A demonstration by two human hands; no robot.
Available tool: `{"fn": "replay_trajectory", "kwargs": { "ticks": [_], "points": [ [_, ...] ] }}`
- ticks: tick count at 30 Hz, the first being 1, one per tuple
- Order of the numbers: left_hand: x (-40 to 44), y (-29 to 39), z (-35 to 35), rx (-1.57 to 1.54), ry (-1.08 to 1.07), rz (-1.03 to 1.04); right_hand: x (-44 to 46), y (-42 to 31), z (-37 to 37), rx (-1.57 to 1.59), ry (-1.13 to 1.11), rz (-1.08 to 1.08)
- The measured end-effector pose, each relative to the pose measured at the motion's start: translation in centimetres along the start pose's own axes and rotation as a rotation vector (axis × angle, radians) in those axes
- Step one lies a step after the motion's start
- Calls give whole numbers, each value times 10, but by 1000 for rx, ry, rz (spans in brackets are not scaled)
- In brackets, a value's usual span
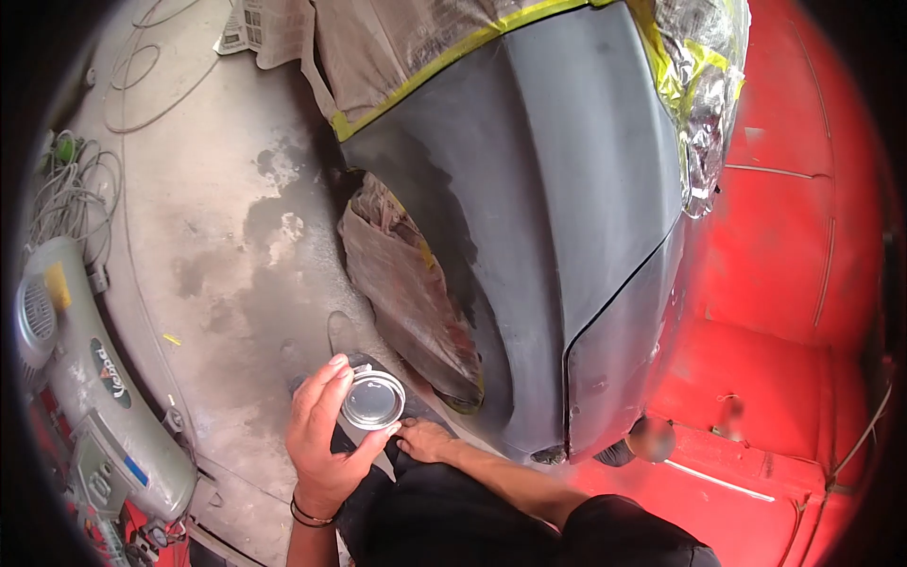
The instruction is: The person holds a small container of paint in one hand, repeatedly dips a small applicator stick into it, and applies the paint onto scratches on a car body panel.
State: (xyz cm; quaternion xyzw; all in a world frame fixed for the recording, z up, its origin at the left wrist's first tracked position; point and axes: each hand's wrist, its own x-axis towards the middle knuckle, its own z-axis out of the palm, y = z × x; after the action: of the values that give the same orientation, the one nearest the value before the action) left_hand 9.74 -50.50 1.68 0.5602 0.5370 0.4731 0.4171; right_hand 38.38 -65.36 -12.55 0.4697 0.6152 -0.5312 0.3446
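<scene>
We are holding a clear round cup (373, 400) in our left hand (321, 435). The cup is sitting between the fingers and the thumb, to the right of the palm, and its round rim is facing us. The hand is hiding part of its side, and we are not making out what is inside. Our right hand (427, 441) is bending close by, just below the cup and near the left thumb; we can't tell if it is gripping anything. Our black pants (444, 515) are showing under both arms. Past the cup, a gray car (586, 180) is standing with yellow tape (453, 57) on it. The picture's round edge is cutting off the big gray machine (99, 378). A round shape (652, 439) by the car is looking blurry.
</scene>
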Motion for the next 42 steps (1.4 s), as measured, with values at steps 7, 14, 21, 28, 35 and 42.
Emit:
{"fn": "replay_trajectory", "kwargs": {
  "ticks": [7, 14, 21, 28, 35, 42],
  "points": [
    [2, 52, -47, 110, 95, -28, -167, -129, -167, 703, -379, -545],
    [-1, 103, -86, 170, 186, -27, -265, -168, -112, 921, -620, -1201],
    [-16, 137, -87, 92, 124, -13, -320, -173, -146, 955, -299, -1375],
    [-33, 152, -103, 44, -4, 31, -322, -142, -166, 885, -139, -618],
    [-39, 159, -124, 72, -50, 63, -173, -54, -46, 762, 476, 89],
    [-15, 132, -87, 84, -49, 58, -86, -57, -30, 415, 443, 100]
  ]
}}
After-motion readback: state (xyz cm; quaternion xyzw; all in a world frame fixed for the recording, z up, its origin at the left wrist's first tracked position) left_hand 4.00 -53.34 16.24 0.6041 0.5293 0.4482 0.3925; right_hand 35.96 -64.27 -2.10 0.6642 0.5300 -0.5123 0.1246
